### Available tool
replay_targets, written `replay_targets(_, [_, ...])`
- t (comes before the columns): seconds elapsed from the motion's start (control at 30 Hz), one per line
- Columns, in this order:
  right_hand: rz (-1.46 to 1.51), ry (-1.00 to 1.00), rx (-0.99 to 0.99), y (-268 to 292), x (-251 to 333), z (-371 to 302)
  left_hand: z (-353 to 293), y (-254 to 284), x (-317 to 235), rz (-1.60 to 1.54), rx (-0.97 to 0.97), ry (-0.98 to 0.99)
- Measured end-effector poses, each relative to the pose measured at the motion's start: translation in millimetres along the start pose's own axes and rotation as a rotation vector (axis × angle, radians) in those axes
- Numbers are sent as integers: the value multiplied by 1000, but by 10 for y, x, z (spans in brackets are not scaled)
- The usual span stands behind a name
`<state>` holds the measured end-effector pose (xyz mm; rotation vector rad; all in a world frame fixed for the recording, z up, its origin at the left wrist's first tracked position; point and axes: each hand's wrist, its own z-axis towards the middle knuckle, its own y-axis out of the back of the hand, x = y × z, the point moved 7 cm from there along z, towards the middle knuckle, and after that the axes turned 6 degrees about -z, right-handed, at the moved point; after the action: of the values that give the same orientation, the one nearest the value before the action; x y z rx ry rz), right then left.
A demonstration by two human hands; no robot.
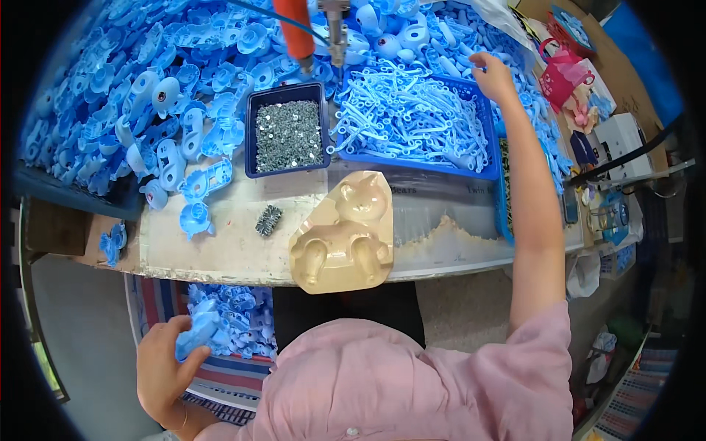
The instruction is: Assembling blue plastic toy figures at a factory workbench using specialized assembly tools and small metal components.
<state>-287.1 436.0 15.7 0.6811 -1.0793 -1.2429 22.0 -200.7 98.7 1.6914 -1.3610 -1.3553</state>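
My left hand (163, 361) is low at the left, in front of the table edge, its thumb and fingers around a light blue moulded plastic part (203, 329). Below that part, a striped sack (243, 378) is filled with similar blue pieces. My right arm stretches to the far right. There, my right hand (494, 76) is over small blue plastic pieces (448, 55) beside a tray, fingers bent and apart, with nothing visible between them. A tan bear-shaped mould (346, 239) lies at the table's front edge, between my arms.
A blue tray (412, 167) holds thin blue looped sticks. Left of it, a dark bin (290, 170) contains small metal screws. A small pile of screws (269, 220) lies on the table. Blue shells (147, 95) heap at the left. An orange-handled tool (296, 33) hangs overhead.
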Motion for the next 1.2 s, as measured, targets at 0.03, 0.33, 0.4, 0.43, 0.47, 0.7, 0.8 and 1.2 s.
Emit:
replay_targets(0.03, [1,3,-4,-77,-45,24,17,-35,24,0,-5,0])
replay_targets(0.33, [-204,-49,-17,-23,-278,61,548,-388,-520,-191,18,-415])
replay_targets(0.4, [-116,-68,-74,337,-168,-175,741,-473,-726,-221,77,-499])
replay_targets(0.43, [85,-51,18,386,-226,-287,825,-544,-874,-250,131,-577])
replay_targets(0.47, [290,-15,103,485,-160,-366,861,-601,-949,-257,122,-581])
replay_targets(0.7, [928,190,934,584,1652,-1868,1242,-1088,-1967,-772,43,-829])
replay_targets(0.8, [929,291,964,469,1942,-2131,1270,-1321,-2104,-771,31,-959])
replay_targets(1.2, [-318,-27,-71,-215,11,123,948,-1154,-1558,-497,-275,-883])
